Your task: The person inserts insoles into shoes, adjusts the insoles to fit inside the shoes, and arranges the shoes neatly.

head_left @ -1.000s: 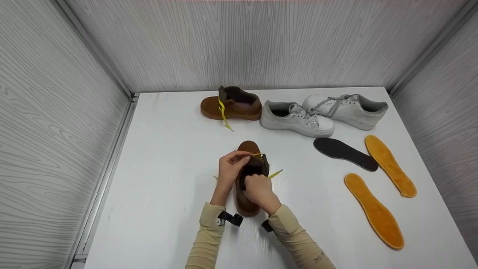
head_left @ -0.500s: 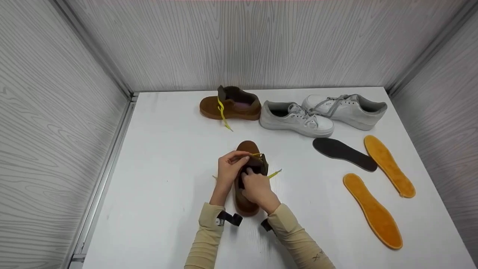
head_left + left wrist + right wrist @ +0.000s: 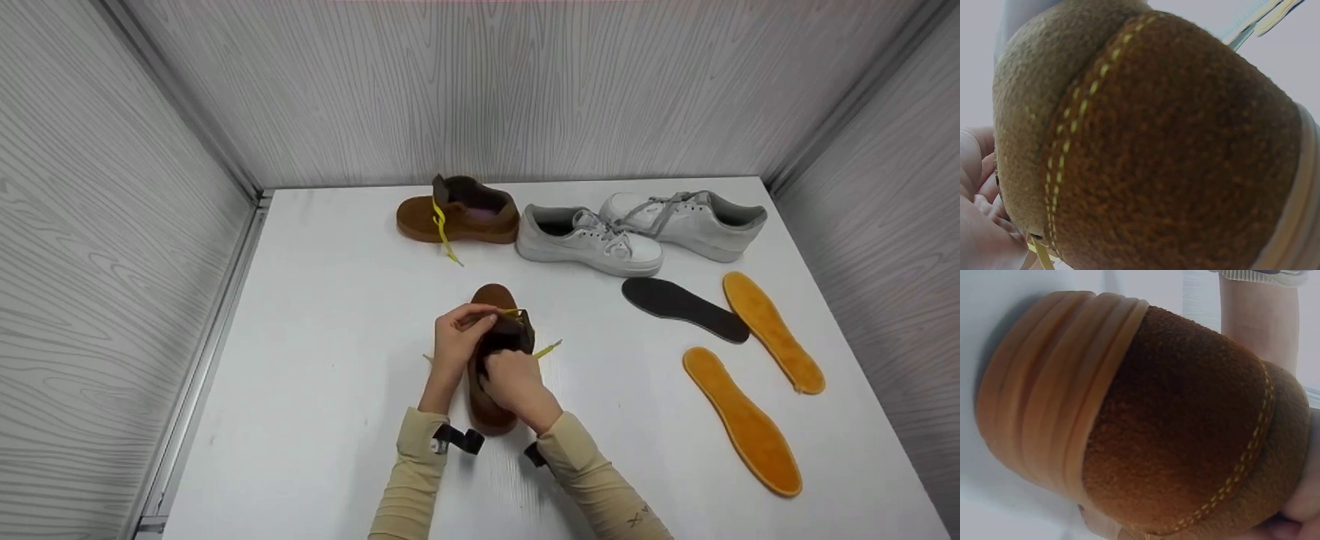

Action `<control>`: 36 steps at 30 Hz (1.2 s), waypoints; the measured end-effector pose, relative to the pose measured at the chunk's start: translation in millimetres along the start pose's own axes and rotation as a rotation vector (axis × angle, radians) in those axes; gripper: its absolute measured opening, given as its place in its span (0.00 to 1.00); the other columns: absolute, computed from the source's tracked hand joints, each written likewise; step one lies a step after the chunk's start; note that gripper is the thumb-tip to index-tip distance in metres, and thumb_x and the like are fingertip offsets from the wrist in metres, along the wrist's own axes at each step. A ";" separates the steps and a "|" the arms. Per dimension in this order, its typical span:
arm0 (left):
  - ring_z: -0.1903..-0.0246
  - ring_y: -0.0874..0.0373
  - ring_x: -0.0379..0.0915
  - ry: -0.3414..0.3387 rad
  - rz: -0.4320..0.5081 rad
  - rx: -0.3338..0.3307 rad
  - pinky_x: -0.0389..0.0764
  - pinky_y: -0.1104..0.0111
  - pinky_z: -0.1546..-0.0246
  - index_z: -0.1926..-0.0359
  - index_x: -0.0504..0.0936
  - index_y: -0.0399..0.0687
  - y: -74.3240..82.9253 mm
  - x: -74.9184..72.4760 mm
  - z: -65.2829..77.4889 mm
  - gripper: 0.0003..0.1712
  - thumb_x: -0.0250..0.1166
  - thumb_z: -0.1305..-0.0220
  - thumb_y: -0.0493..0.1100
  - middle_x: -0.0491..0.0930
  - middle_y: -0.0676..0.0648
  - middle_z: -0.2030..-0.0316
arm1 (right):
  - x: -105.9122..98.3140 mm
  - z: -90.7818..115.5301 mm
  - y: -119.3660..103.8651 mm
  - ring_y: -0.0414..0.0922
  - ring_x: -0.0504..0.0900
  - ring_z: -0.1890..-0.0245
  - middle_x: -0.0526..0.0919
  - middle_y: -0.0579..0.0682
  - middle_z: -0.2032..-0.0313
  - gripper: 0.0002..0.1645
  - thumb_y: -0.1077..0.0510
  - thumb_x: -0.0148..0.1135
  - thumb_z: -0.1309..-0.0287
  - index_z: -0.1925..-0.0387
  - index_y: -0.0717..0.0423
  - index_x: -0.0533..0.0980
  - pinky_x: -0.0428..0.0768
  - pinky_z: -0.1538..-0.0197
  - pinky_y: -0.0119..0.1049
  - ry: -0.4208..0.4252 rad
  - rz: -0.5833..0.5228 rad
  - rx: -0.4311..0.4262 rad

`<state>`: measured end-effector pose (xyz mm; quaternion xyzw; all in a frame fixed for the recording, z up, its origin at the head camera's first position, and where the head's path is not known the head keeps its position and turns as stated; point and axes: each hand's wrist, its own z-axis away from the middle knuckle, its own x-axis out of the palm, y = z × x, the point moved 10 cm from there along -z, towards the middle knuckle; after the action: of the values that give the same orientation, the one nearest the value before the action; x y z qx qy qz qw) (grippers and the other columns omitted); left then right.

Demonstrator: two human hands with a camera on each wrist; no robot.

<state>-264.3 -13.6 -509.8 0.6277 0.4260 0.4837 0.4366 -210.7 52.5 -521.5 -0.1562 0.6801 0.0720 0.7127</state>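
L hand pinched brown suede lace-up shoe at opening, best held wide w/ R hand partly inside, grip unclear.

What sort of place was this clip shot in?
Probably a purpose-built recording booth or work cell: a white table enclosed by grey wood-grain panels at the back and both sides, and a black wrist camera by the left sleeve.

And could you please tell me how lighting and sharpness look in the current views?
Head: fairly even light, with a soft shadow beside the left sleeve on the white table; left wrist: background washed out, brown shoe dark and slightly soft; right wrist: hazy, pale background, stitching readable.
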 end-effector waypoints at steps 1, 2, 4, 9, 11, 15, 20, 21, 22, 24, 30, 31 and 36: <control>0.56 0.48 0.84 0.002 0.001 0.000 0.81 0.66 0.54 0.56 0.80 0.20 0.0 -0.5 0.0 0.12 0.65 0.39 0.27 0.84 0.33 0.59 | 0.4 0.2 -0.2 0.50 0.79 0.82 0.75 0.50 0.85 0.22 0.50 0.60 0.35 0.83 0.56 0.76 0.77 0.79 0.43 -0.010 0.003 0.001; 0.56 0.49 0.84 0.003 0.000 -0.001 0.81 0.67 0.54 0.56 0.81 0.20 0.2 -0.8 0.0 0.12 0.65 0.39 0.27 0.85 0.33 0.59 | 0.3 0.2 -0.3 0.49 0.79 0.82 0.74 0.49 0.86 0.23 0.50 0.59 0.35 0.84 0.56 0.75 0.77 0.79 0.43 -0.018 0.004 0.002; 0.57 0.49 0.84 0.002 -0.002 -0.006 0.80 0.67 0.54 0.56 0.81 0.20 0.6 -1.0 0.2 0.12 0.65 0.39 0.27 0.85 0.34 0.59 | 0.4 0.3 -0.2 0.50 0.79 0.82 0.73 0.50 0.87 0.23 0.51 0.60 0.36 0.85 0.56 0.75 0.77 0.79 0.44 -0.037 0.006 0.006; 0.57 0.49 0.84 -0.004 -0.013 -0.017 0.80 0.68 0.55 0.56 0.81 0.21 0.9 -0.2 0.4 0.11 0.65 0.39 0.27 0.85 0.33 0.59 | 4.2 0.0 0.7 0.54 0.83 0.75 0.80 0.54 0.80 0.15 0.53 0.64 0.41 0.79 0.57 0.79 0.80 0.74 0.47 -0.096 -0.006 -0.004; 0.58 0.49 0.84 -0.001 -0.020 -0.017 0.80 0.68 0.55 0.56 0.82 0.22 1.3 -0.4 0.1 0.11 0.66 0.39 0.27 0.85 0.33 0.59 | 7.0 -0.1 -0.8 0.54 0.83 0.74 0.82 0.54 0.78 0.13 0.54 0.65 0.42 0.79 0.56 0.81 0.81 0.73 0.47 -0.126 -0.007 -0.034; 0.58 0.50 0.84 0.006 -0.029 -0.014 0.80 0.68 0.55 0.56 0.81 0.21 2.0 -0.6 -1.1 0.11 0.66 0.39 0.27 0.85 0.33 0.59 | 9.5 -1.5 -3.0 0.53 0.83 0.74 0.81 0.52 0.79 0.13 0.58 0.64 0.43 0.82 0.54 0.80 0.81 0.72 0.47 -0.161 -0.019 -0.084; 0.57 0.50 0.84 -0.003 -0.012 -0.021 0.80 0.68 0.55 0.56 0.81 0.20 0.8 0.8 -1.5 0.12 0.66 0.39 0.27 0.85 0.33 0.59 | 7.0 -2.0 -2.1 0.50 0.80 0.79 0.77 0.50 0.83 0.15 0.60 0.64 0.44 0.85 0.52 0.76 0.79 0.75 0.46 -0.155 -0.064 -0.084; 0.57 0.50 0.84 -0.004 -0.010 -0.024 0.80 0.68 0.55 0.56 0.81 0.21 0.3 1.0 -1.3 0.11 0.66 0.39 0.27 0.84 0.33 0.59 | 6.7 -1.5 -2.5 0.50 0.80 0.79 0.77 0.50 0.83 0.15 0.60 0.64 0.44 0.85 0.52 0.76 0.79 0.76 0.45 -0.152 -0.069 -0.088; 0.58 0.50 0.84 -0.004 -0.006 -0.028 0.80 0.68 0.55 0.56 0.81 0.21 -0.5 0.5 -0.9 0.11 0.65 0.39 0.27 0.84 0.32 0.59 | 6.6 -1.2 -3.5 0.50 0.79 0.80 0.77 0.50 0.83 0.15 0.60 0.64 0.45 0.85 0.52 0.75 0.78 0.76 0.45 -0.148 -0.070 -0.097; 0.58 0.50 0.84 -0.004 -0.006 -0.028 0.80 0.68 0.55 0.56 0.81 0.20 -0.7 0.1 -0.3 0.12 0.66 0.39 0.27 0.84 0.31 0.59 | 6.0 -0.8 -4.7 0.49 0.79 0.80 0.77 0.49 0.84 0.15 0.61 0.64 0.45 0.85 0.52 0.75 0.78 0.77 0.45 -0.137 -0.072 -0.109; 0.57 0.49 0.84 -0.005 -0.011 -0.017 0.80 0.67 0.54 0.56 0.81 0.22 2.3 0.2 -0.1 0.11 0.65 0.38 0.28 0.84 0.31 0.58 | 2.6 0.0 -6.1 0.50 0.79 0.80 0.77 0.51 0.83 0.15 0.61 0.64 0.46 0.86 0.52 0.74 0.78 0.76 0.45 -0.103 -0.063 -0.123; 0.57 0.49 0.84 -0.005 -0.017 -0.017 0.80 0.67 0.54 0.56 0.82 0.22 2.6 0.2 0.1 0.11 0.65 0.38 0.28 0.84 0.32 0.58 | 2.5 0.0 -5.9 0.51 0.79 0.79 0.78 0.51 0.83 0.15 0.61 0.64 0.46 0.86 0.52 0.74 0.78 0.76 0.45 -0.102 -0.063 -0.123; 0.57 0.49 0.84 -0.004 -0.025 -0.019 0.80 0.67 0.54 0.56 0.82 0.22 -2.6 -1.8 -0.6 0.11 0.65 0.38 0.28 0.84 0.32 0.59 | 3.6 0.1 -6.2 0.51 0.80 0.79 0.78 0.50 0.83 0.16 0.61 0.65 0.47 0.87 0.51 0.73 0.77 0.76 0.46 -0.099 -0.090 -0.131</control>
<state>-265.5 -14.6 -512.7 0.6190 0.4283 0.4812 0.4493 -208.4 46.3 -524.3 -0.2290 0.6303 0.0917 0.7361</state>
